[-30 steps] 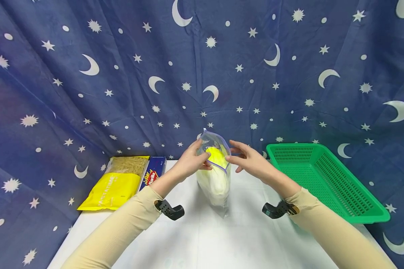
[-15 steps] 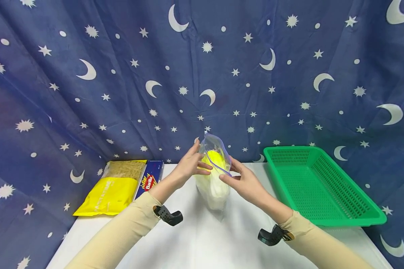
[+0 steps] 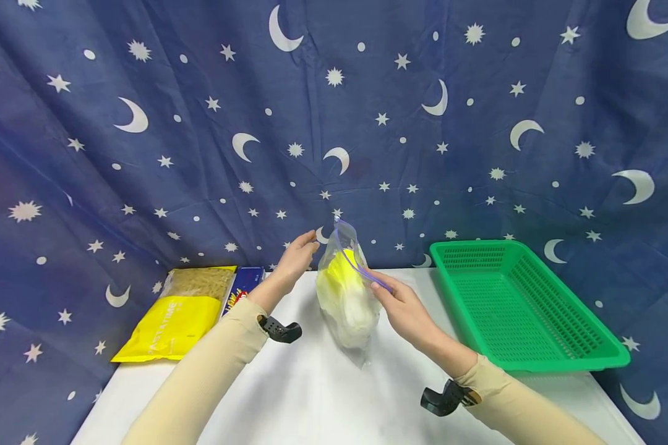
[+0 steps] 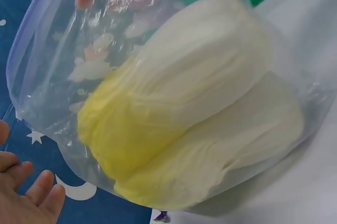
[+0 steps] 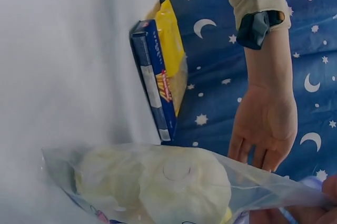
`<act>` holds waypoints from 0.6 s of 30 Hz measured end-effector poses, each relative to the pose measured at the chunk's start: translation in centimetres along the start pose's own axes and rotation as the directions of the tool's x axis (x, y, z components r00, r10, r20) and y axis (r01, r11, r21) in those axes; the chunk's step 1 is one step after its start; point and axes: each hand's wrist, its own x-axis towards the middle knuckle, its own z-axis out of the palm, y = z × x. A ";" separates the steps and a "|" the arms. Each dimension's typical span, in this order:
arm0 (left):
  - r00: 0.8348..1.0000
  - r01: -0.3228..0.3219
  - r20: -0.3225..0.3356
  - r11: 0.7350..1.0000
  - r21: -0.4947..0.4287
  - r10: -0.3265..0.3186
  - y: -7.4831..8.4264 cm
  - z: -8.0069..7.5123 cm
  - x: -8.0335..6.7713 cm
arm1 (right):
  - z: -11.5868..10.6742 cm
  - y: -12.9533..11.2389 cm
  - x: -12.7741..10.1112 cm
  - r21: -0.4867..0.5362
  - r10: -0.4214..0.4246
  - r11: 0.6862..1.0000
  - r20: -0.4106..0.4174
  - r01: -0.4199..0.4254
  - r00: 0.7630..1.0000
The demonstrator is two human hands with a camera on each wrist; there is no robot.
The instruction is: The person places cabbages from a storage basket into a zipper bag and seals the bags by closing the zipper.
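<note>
A clear zip bag (image 3: 347, 235) with a purple zip strip stands on the table, tilted, its mouth toward the curtain. Inside it lie pieces of napa cabbage (image 4: 200, 60), pale white stalks with yellow leaf ends. My right hand (image 3: 405, 309) pinches the bag's rim on the right side. To the left of the bag's mouth, my left hand (image 3: 296, 258) is held up with loose fingers and nothing in them. The left wrist view shows a gap between its fingertips (image 4: 41, 186) and the plastic.
A green plastic basket (image 3: 551, 364) sits on the right of the white table (image 3: 312, 402). At the back left lie a yellow pasta bag (image 3: 172, 324) and a blue Barilla box (image 3: 248, 281). A blue curtain (image 3: 367, 154) with moons and stars hangs behind.
My left hand has let go of the bag's rim and moved away to the left. My right hand has come to pinch the rim, and the mouth has narrowed.
</note>
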 end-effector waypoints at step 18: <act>0.999 -0.015 -0.043 0.997 -0.070 0.012 -1.8 -1.6 0.6 | -2.8 1.2 0.9 0.163 -0.026 0.987 0.106 0.008 0.994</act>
